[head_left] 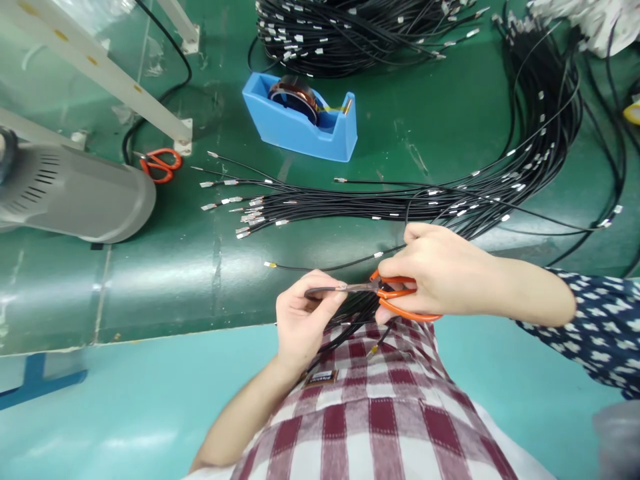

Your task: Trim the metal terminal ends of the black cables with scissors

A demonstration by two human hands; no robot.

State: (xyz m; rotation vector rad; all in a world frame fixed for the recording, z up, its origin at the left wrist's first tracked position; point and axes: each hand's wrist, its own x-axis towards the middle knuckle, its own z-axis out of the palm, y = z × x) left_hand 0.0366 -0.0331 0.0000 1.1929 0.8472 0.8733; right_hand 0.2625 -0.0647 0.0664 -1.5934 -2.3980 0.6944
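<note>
Between thumb and fingers, my left hand (306, 317) pinches the end of a black cable (320, 291). My right hand (425, 270) grips orange-handled pliers (400, 293), whose metal jaws reach left to the cable end at my left fingertips. Whether the jaws are fully closed is too small to tell. More black cables (357, 313) hang over the table edge below my hands, against a checked apron. One loose cable with a yellow tip (271, 265) lies just beyond my left hand. Past it stretches a long bundle of black cables (350, 203) with white labels.
A blue tape dispenser (310, 137) stands beyond the bundle, with a coiled cable pile (350, 33) behind it. At left are orange-handled scissors (163, 165), a grey cylindrical device (85, 190) and a white metal frame (110, 77). The green table's front edge (165, 331) runs before me.
</note>
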